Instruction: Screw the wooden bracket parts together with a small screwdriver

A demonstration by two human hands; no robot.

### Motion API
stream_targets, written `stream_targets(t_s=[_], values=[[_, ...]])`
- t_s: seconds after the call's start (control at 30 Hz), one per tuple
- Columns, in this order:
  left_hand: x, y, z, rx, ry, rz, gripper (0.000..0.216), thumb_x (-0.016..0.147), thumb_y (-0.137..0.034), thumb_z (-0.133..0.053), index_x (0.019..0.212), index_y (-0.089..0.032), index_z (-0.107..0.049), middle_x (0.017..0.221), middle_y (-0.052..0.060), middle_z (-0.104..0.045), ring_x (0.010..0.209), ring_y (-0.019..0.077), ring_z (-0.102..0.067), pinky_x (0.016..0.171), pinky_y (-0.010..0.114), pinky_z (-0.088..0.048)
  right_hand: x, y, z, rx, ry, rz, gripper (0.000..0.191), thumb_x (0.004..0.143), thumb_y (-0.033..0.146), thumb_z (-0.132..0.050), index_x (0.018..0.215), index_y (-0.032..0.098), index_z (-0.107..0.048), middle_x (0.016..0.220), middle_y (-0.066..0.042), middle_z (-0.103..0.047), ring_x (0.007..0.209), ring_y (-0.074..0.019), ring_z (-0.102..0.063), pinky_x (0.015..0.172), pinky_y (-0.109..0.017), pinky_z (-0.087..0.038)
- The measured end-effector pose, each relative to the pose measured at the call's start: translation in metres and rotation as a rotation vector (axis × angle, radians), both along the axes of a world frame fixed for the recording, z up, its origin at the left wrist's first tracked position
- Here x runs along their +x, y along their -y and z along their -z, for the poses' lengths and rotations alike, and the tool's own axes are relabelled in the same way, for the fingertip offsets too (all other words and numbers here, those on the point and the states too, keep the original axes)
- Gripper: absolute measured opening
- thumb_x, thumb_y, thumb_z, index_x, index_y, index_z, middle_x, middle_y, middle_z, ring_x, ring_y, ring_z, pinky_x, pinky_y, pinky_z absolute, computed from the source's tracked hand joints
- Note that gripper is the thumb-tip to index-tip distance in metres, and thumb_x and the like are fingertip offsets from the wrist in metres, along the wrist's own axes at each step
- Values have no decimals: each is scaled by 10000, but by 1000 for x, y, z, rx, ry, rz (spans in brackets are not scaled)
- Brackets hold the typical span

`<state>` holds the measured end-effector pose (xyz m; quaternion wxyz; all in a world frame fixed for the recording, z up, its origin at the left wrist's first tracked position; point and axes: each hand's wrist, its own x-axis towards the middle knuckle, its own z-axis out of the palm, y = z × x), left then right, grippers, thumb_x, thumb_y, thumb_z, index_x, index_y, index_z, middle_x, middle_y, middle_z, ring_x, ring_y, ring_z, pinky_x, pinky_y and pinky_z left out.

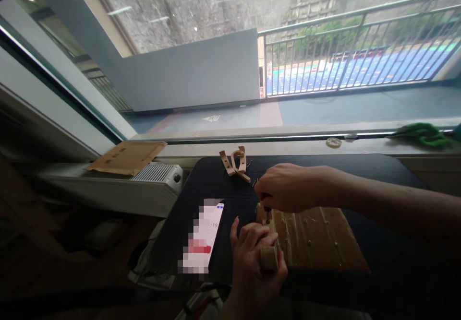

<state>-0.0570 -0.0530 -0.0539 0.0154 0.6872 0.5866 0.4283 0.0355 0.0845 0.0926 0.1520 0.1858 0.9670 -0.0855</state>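
My left hand (252, 250) is wrapped round a wooden piece (269, 258) at the near edge of the table. Its block-like end shows between my fingers, and more pale wood shows beyond my fingertips. Above that wood, my right hand (283, 185) is closed round a screwdriver (267, 213), pointing down at the wood; its handle is mostly hidden in my fist. A flat brown cardboard piece (317, 238) with strips of clear tape lies beside and partly under both hands. Farther back sit several curved wooden parts (234, 164) with holes, with small screws near them.
On the black table (201, 181), a lit phone (203, 238) lies left of my hands. A brown envelope (126, 157) rests on the white heater (162, 178). The windowsill holds a tape roll (333, 142) and a green cloth (421, 134).
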Motion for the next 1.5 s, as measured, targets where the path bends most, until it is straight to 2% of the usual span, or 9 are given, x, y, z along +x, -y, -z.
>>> stream_targets(t_s=[0.17, 0.3, 0.53, 0.77, 0.93, 1.03, 1.13, 1.23, 1.5], values=[[0, 0, 0, 9, 12, 3, 217, 678, -177, -615, 886, -239, -632, 864, -3, -640, 884, 197, -599, 1077, 522, -151, -1, -1, 4, 45, -42, 84, 288, 848, 289, -441, 816, 113, -666, 742, -112, -652, 683, -183, -578, 565, -288, -355], [2, 0, -1, 7, 8, -13, 205, 683, -181, -615, 880, -237, -633, 861, -1, -639, 878, 196, -598, 1077, 521, -151, -11, 6, -7, 53, 27, 37, 244, 811, 323, -522, 845, 136, -675, 745, -91, -653, 683, -197, -581, 531, -281, -349], [1, 0, -1, -16, 17, -6, 195, 693, -185, -609, 881, -233, -633, 863, 2, -633, 874, 194, -596, 1075, 531, -155, -9, 12, -13, 18, 22, -180, 160, 726, 47, -528, 769, 121, -664, 689, -51, -628, 627, -144, -540, 498, -254, -302], [1, 0, 2, -9, 29, -1, 211, 688, -176, -614, 889, -239, -629, 873, -2, -637, 881, 191, -599, 1077, 536, -147, 4, 1, 1, 10, -45, 38, 238, 860, 209, -448, 800, 110, -656, 707, -71, -632, 591, -121, -504, 532, -264, -300], [2, 0, 2, -7, 18, -12, 200, 691, -181, -611, 881, -239, -628, 876, -1, -633, 882, 191, -599, 1075, 534, -153, 1, 1, 5, 78, -50, 135, 325, 881, 327, -433, 802, 113, -664, 719, -103, -640, 658, -173, -569, 543, -278, -326], [2, 0, 1, -12, 17, -8, 201, 694, -182, -615, 886, -237, -630, 878, 0, -630, 885, 190, -598, 1078, 535, -146, -2, 3, -1, 66, -59, 93, 310, 834, 390, -505, 829, 131, -675, 702, -87, -635, 667, -184, -576, 537, -280, -335], [2, 1, 1, -11, 24, -5, 204, 697, -179, -616, 893, -234, -631, 883, 2, -628, 886, 188, -597, 1081, 535, -141, -4, 7, -10, 34, -61, -37, 166, 767, 255, -591, 868, 163, -685, 753, -57, -648, 689, -162, -574, 547, -265, -338], [2, 1, 1, -9, 27, -4, 209, 698, -167, -612, 895, -234, -631, 884, 1, -629, 881, 184, -598, 1080, 531, -147, -6, 9, -12, 31, -40, -99, 156, 754, 132, -566, 852, 149, -687, 767, -58, -656, 689, -153, -570, 543, -259, -339], [1, 1, 3, -25, 14, -11, 200, 700, -187, -598, 891, -239, -628, 882, 2, -629, 880, 191, -597, 1073, 537, -157, -6, 4, 9, 91, -79, 96, 267, 875, 291, -465, 867, 100, -651, 755, -115, -656, 739, -202, -613, 570, -278, -368]])
